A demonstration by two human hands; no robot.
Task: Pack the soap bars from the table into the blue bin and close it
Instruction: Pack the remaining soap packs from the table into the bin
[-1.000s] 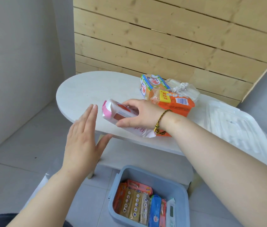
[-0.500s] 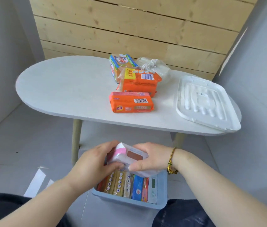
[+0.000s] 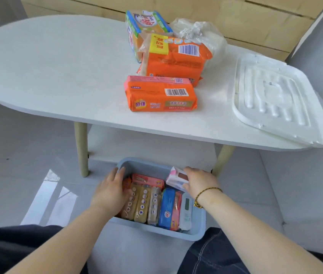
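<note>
A: Where does the view sit?
B: One view, worn on the person's head, tipped forward and down across the white bench [image 3: 57, 76] toward the wooden wall [image 3: 255, 16].
A: How near?
B: Near. Both forearms enter from the bottom. The left hand [image 3: 111, 191] and the right hand [image 3: 200, 182], holding a pink soap pack [image 3: 176, 177], lie low centre at the blue bin [image 3: 156, 231] on the floor [image 3: 28, 155] — the wide lens bows the bench's edge.

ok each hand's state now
Left hand: open, resting on soap packs in the blue plastic bin.
Right hand: holding the pink-and-white wrapped soap bar.
</note>
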